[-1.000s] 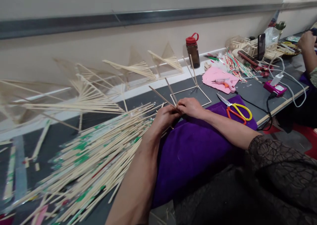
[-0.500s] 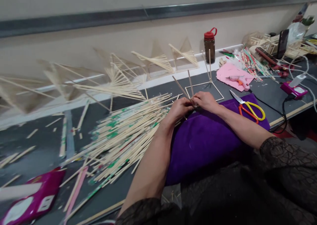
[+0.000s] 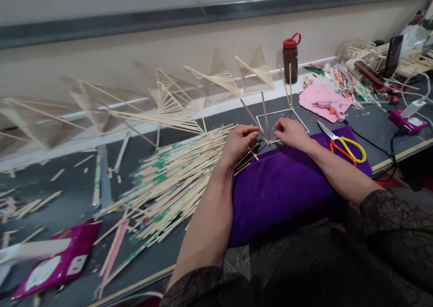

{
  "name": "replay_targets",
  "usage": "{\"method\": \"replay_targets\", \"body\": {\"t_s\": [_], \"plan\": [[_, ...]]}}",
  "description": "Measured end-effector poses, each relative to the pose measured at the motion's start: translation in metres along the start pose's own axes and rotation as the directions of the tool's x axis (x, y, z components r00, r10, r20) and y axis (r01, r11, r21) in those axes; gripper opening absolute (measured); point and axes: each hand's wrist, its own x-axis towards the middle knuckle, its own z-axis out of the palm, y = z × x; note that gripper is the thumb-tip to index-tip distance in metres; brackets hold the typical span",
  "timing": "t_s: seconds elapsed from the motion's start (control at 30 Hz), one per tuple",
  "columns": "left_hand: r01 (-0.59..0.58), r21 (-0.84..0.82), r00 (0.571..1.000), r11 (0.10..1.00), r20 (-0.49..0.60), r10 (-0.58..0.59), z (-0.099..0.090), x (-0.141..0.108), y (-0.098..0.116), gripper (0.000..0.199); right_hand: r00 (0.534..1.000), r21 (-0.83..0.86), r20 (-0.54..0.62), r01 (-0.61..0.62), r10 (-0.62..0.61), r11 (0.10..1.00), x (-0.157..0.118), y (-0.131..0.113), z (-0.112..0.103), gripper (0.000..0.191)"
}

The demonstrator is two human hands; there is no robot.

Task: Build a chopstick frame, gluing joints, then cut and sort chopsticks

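A small frame of thin wooden sticks [image 3: 278,112] lies on the dark table, a square base with sticks rising at its corners. My left hand [image 3: 239,141] is just left of the frame's near corner, fingers bent and a little apart, nothing visible in them. On the other side of that corner, my right hand [image 3: 292,132] hovers with loosely curled, parted fingers, also without anything visible in them. Beneath my forearms is a folded purple cloth [image 3: 277,194]. Scissors [image 3: 341,142] with red and yellow handles rest on the cloth, right of my right hand.
A heap of wooden sticks [image 3: 179,176] covers the table at left. Finished stick structures [image 3: 162,113] lean along the wall. A pink glue gun [image 3: 331,108] lies on pink paper [image 3: 309,97]. Also here are a red-lidded bottle [image 3: 290,61] and a magenta wipes pack [image 3: 61,262].
Both hands have drawn apart from the frame's near corner, where they were together, and that corner is now exposed. The view has shifted slightly.
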Motion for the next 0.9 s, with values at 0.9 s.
{"method": "replay_targets", "body": {"t_s": [0.9], "plan": [[0.109,-0.511,0.985,0.853,-0.058,-0.160,0.007,-0.073,0.050,0.039,0.909,0.802,0.246,0.003,-0.335,0.598,-0.022,-0.021,-0.004,0.028]]}}
